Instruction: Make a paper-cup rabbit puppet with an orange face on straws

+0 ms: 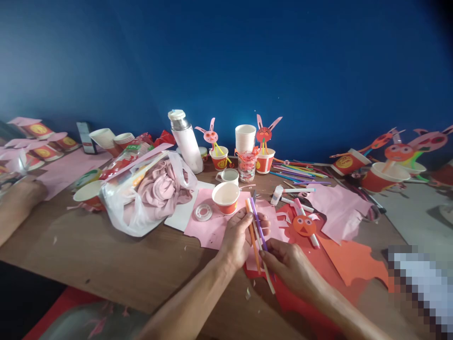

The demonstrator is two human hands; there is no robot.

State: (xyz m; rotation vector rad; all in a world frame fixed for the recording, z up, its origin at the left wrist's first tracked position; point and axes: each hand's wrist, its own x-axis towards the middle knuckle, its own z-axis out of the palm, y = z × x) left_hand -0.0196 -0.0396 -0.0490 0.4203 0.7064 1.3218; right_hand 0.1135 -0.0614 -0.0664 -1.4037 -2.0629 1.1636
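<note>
My left hand [236,238] is closed around the upper part of several thin straws: an orange straw [253,241], a white straw [270,279] and a purple straw [259,221]. Lower down, the fingers of my right hand [292,262] pinch the white and purple straws, the orange one lying just left of them. Just beyond my hands, a red-and-white paper cup [225,200] stands upright on pink paper [208,235]. A white roll of tape [203,212] lies left of this cup. Right of my hands, an orange round paper face [304,226] rests on red paper.
At left lies a plastic bag [123,212] with pink cloth inside. A white thermos [187,144], stacked cups [245,137] and rabbit-faced cups [220,158] stand along the wall. Loose straws [300,172] lie behind. Another person's hand [30,191] is at far left.
</note>
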